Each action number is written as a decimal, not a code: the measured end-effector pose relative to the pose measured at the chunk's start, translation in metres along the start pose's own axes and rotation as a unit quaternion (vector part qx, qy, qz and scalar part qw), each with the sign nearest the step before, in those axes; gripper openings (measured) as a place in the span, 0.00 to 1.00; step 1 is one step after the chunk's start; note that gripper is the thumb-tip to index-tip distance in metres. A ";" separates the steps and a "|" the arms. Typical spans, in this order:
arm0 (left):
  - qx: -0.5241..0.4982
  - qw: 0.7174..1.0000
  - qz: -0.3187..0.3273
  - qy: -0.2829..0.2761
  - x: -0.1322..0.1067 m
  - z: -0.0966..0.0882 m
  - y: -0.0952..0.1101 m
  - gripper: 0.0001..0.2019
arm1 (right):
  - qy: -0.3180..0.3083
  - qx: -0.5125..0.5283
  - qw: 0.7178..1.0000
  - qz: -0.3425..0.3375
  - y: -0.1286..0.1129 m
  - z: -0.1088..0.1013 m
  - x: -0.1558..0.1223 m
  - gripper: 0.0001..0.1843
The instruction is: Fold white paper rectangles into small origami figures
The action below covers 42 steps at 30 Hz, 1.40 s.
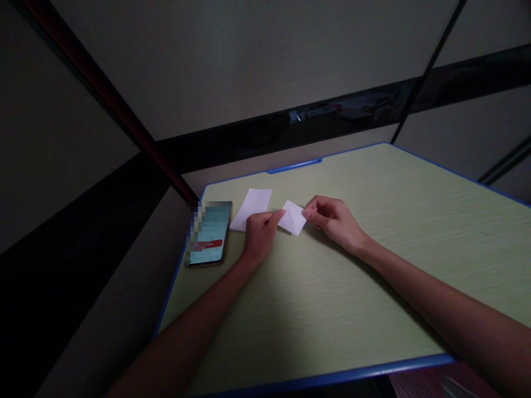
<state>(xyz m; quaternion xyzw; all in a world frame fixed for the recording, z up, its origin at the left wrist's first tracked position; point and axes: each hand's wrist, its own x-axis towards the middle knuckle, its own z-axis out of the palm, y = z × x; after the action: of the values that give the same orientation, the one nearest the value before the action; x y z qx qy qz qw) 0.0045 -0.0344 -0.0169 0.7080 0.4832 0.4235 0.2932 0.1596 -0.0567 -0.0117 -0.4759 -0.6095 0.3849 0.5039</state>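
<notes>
Through the head view I am holding a small, folded, white paper square (293, 221) between my two hands, the left hand (260, 235) clamping its left corner and the right hand (335, 221) pinching its right one between thumb and fingers. Just beyond the left hand, which is partly covering it, a larger rectangular white paper (256, 202) is lying on the pale yellow-green, blue-edged table (332, 309), while a dark-framed phone with a lit screen (211, 232) is resting farther to that hand's left.

Dim light, soft shadows, darkest at left
</notes>
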 end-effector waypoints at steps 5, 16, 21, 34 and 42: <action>-0.046 0.999 -0.014 0.005 0.000 0.001 0.001 0.20 | -0.025 0.001 1.000 0.019 -0.001 0.001 0.000 0.08; -0.003 0.998 0.069 -0.006 -0.004 -0.001 0.008 0.11 | -0.140 0.011 0.989 0.037 -0.005 0.009 -0.008 0.08; -0.016 0.999 0.044 -0.021 -0.004 0.000 0.008 0.11 | -0.157 -0.007 0.986 0.051 -0.009 0.010 -0.008 0.09; -0.068 0.998 0.005 -0.016 -0.002 0.001 0.003 0.13 | -0.011 -0.011 0.999 0.032 0.000 0.002 -0.001 0.14; -0.161 0.986 -0.038 0.008 -0.002 -0.001 0.009 0.13 | -0.011 0.030 0.999 0.034 -0.001 0.004 -0.003 0.13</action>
<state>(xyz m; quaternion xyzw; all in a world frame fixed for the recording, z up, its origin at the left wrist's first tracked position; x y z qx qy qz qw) 0.0076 -0.0393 -0.0097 0.6295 0.4373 0.4899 0.4153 0.1558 -0.0598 -0.0119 -0.4765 -0.5865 0.4250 0.4983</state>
